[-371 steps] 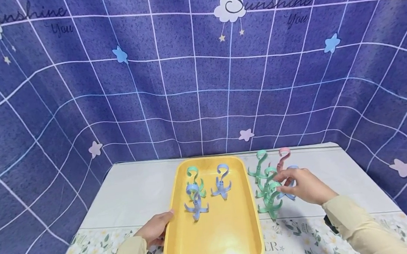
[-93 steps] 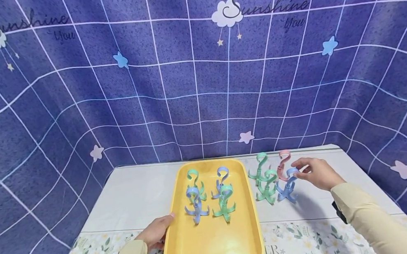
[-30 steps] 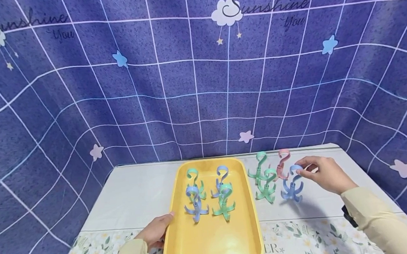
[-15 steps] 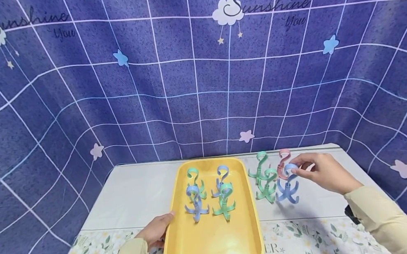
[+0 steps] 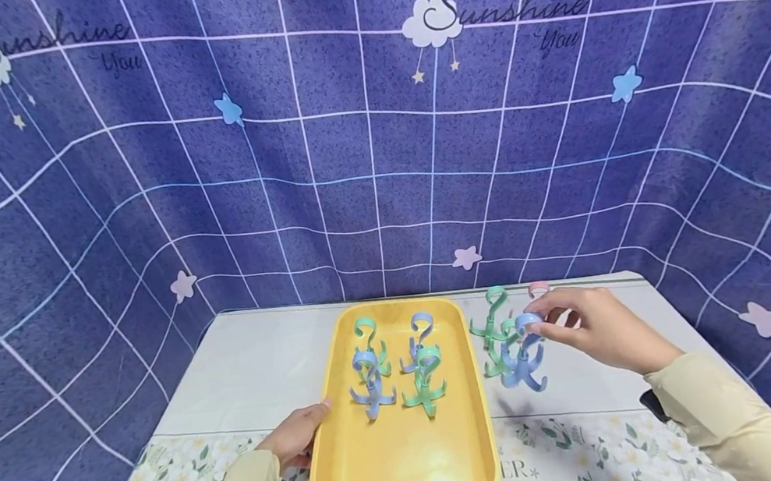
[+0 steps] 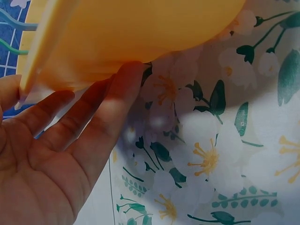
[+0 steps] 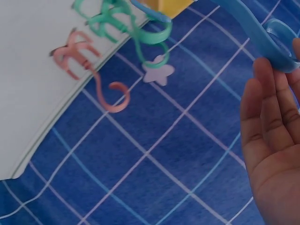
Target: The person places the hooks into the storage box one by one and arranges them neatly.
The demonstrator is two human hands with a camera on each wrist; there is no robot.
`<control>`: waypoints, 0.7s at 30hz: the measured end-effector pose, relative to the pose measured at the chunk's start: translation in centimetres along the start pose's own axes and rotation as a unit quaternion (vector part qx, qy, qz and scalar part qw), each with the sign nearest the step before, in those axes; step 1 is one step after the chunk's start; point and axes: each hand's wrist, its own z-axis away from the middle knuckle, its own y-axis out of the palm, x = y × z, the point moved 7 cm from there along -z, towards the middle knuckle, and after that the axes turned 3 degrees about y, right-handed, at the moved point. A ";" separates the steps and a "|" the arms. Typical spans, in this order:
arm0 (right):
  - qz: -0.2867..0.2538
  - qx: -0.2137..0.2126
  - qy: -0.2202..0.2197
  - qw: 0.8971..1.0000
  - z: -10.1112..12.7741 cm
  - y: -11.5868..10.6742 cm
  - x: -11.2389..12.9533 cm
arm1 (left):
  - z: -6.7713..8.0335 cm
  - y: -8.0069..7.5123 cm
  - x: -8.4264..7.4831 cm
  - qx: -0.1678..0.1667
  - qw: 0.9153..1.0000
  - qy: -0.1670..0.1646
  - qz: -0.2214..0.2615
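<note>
My right hand (image 5: 595,328) pinches a blue claw hook (image 5: 524,367) by its curled top, thumb and fingertips together. Its prongs hang down just right of the tray, overlapping a green hook (image 5: 494,362) behind it. In the right wrist view the curl of the blue hook (image 7: 281,58) meets the fingertips. My left hand (image 5: 296,434) holds the left side of a yellow tray (image 5: 410,473), thumb at the rim and fingers under the wall in the left wrist view. In the tray stand two blue hooks and two green ones, such as the front green hook (image 5: 426,401).
Behind the held hook, another green hook (image 5: 489,324) stands by the tray's right rim. A pink hook (image 5: 539,288) is mostly hidden by the right hand; the right wrist view shows this pink hook (image 7: 77,56) whole. A blue grid-patterned curtain (image 5: 369,156) surrounds the table.
Since 12 seconds ago, a green hook has gone from the right-hand group into the tray. My right hand has since taken the blue hook, and both have moved left. The left hand stays.
</note>
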 end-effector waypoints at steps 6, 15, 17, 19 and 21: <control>-0.015 0.000 -0.028 0.999 -0.4 0.3 1.8 | -0.1 0.0 0.0 -0.003 1.000 -0.001 -0.001; -0.049 0.015 -0.045 0.998 -1.0 1.1 3.8 | -0.2 0.1 0.1 0.001 1.000 -0.002 -0.004; -0.055 0.014 -0.056 0.997 -1.2 1.3 4.4 | -0.1 0.1 0.1 0.002 1.000 -0.001 -0.005; -0.062 0.017 -0.063 0.996 -1.5 1.6 4.9 | -0.1 0.1 0.1 0.005 1.000 0.000 -0.004; -0.071 0.022 -0.064 0.995 -1.8 1.9 5.3 | -0.2 0.1 0.1 0.010 1.000 0.002 -0.001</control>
